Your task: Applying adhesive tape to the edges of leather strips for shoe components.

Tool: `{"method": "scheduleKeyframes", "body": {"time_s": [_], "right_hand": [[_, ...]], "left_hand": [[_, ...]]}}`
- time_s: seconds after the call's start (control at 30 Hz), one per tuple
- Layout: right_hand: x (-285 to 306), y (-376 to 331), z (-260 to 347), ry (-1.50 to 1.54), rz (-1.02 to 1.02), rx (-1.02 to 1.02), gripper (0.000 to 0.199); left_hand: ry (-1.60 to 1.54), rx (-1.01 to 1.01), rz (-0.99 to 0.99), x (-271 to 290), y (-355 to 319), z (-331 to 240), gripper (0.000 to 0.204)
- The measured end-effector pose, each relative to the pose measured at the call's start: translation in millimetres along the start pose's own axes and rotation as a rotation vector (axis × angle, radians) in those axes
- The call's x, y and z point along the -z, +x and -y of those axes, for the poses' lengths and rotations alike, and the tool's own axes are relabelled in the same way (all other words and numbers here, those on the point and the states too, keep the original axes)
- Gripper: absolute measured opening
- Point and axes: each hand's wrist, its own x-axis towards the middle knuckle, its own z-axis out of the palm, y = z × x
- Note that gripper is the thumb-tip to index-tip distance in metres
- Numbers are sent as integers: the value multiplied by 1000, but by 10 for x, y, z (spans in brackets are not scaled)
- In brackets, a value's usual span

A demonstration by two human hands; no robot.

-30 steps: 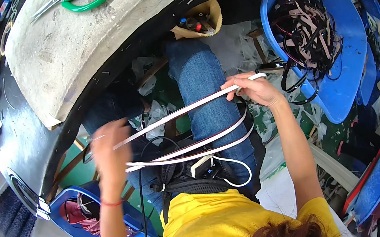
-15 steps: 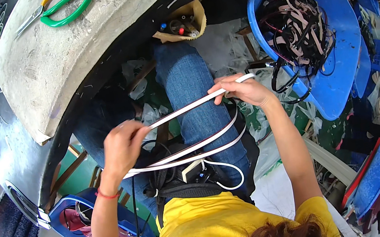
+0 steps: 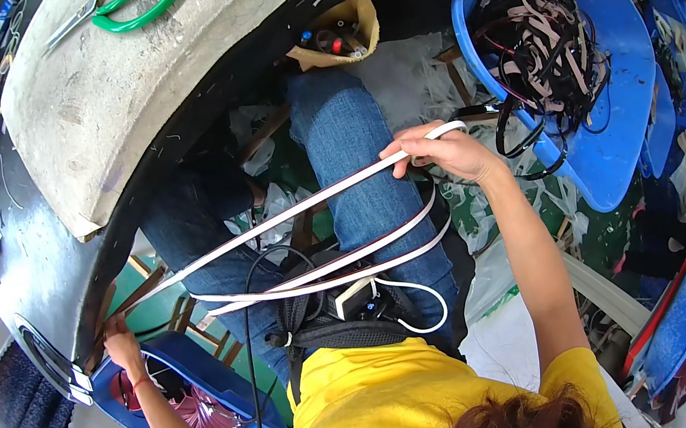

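Note:
A long narrow white strip with a dark edge stretches slantwise across my lap. My right hand pinches it above the right knee, and its short end curls over my fingers. At the far left, beside the table's lower edge, my left hand has its fingers closed at the strip's other end. Loose loops of the strip hang across my thighs. Under the left hand stands a blue bin holding a bundle of dark red strips.
Green-handled scissors lie on the pale slab atop the dark table. A paper bag with small bottles sits beyond my knee. At right is a blue tub of tangled black and pinkish strips. A black cable hangs beside my waist.
My left hand has moved left and down to the table's edge, drawing out a longer stretch of the strip. My right hand keeps its pinch, shifted slightly up and right in view.

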Motion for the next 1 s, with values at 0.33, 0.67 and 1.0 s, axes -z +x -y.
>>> {"method": "scheduleKeyframes", "body": {"time_s": [0.33,0.67,1.0], "right_hand": [[-22,-64,-38,75,-69,0,33],[57,-37,-90,113,21,16,34],[-1,-28,-10,19,-7,48,30]], "left_hand": [[-915,-944,549,1164,-1094,-3577,21],[-802,-893,623,1057,-813,-3180,16],[-488,-343,267,387,-160,-654,22]]}}
